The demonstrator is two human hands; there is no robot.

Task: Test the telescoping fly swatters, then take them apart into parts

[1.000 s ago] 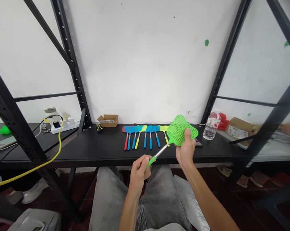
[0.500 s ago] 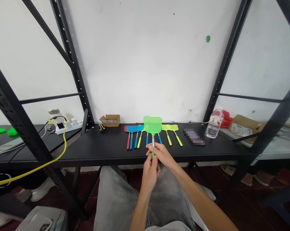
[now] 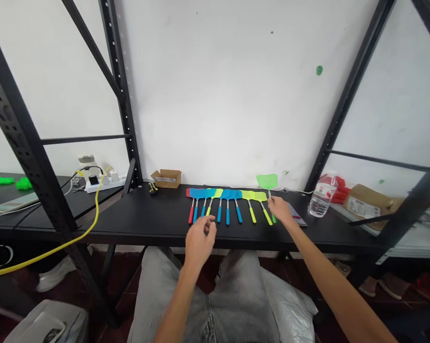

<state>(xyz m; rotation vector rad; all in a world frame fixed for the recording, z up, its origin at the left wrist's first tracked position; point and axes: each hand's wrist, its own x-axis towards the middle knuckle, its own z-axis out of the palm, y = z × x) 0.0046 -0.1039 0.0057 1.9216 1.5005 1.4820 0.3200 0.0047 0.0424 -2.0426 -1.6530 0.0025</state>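
Note:
A green fly swatter [image 3: 267,181] is upright at the right end of a row of fly swatters, with my right hand [image 3: 279,208] closed around its shaft. Its green handle end shows below my fingers. The row lies with heads overlapping and handles towards me: a red swatter [image 3: 191,214], several blue swatters [image 3: 227,216] and yellow ones, such as the yellow swatter [image 3: 266,214] nearest my right hand. My left hand [image 3: 199,239] hovers at the table's front edge, below the row's left handles. Its fingers are loosely bent, thumb apart, holding nothing.
On the black table [image 3: 146,221] are a small open cardboard box [image 3: 167,178], a black-and-yellow object [image 3: 153,188], a flat phone-like item [image 3: 296,214] and a water bottle [image 3: 322,195]. A yellow cable [image 3: 96,209] crosses at left. Black rack posts [image 3: 32,128] stand on both sides.
The green swatter has moved from the middle, where both hands held it, to the row's right end in my right hand. My left hand has let go and shifted left.

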